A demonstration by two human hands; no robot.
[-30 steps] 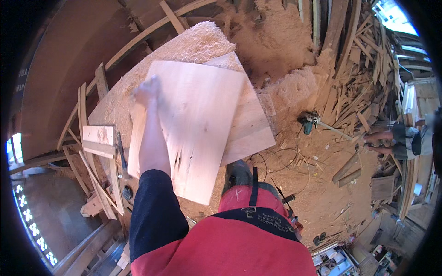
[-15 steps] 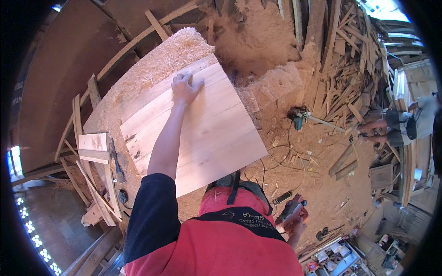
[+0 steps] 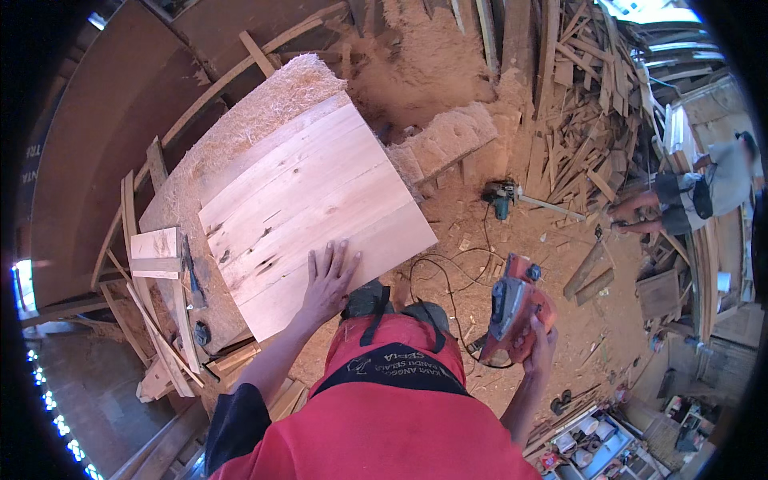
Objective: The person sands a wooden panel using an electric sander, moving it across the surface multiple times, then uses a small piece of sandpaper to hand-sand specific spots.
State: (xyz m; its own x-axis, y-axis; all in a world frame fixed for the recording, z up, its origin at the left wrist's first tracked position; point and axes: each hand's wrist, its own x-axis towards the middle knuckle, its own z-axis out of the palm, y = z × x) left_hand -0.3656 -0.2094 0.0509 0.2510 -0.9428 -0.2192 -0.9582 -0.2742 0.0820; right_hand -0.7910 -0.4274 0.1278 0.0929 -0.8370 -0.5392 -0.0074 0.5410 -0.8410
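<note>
A wide wooden panel (image 3: 320,184) of joined boards, with a few dark knots, lies on a workbench strewn with shavings. My left hand (image 3: 328,280) rests on the panel's near edge, fingers spread flat. Off to the right of my body, my right hand (image 3: 541,344) grips a red electric hand planer (image 3: 512,312), held up in the air apart from the panel. Part of the planer's handle is hidden by my fingers.
A green power tool with a long bar (image 3: 501,200) lies on the dusty floor, where a dark cord (image 3: 452,300) curls. Scrap wood (image 3: 592,104) is heaped at the far right, near another person (image 3: 704,192). Wood pieces (image 3: 156,254) lie left of the panel.
My left hand has drawn back from the panel's far side to its near edge. My right hand has raised the planer and brought it forward.
</note>
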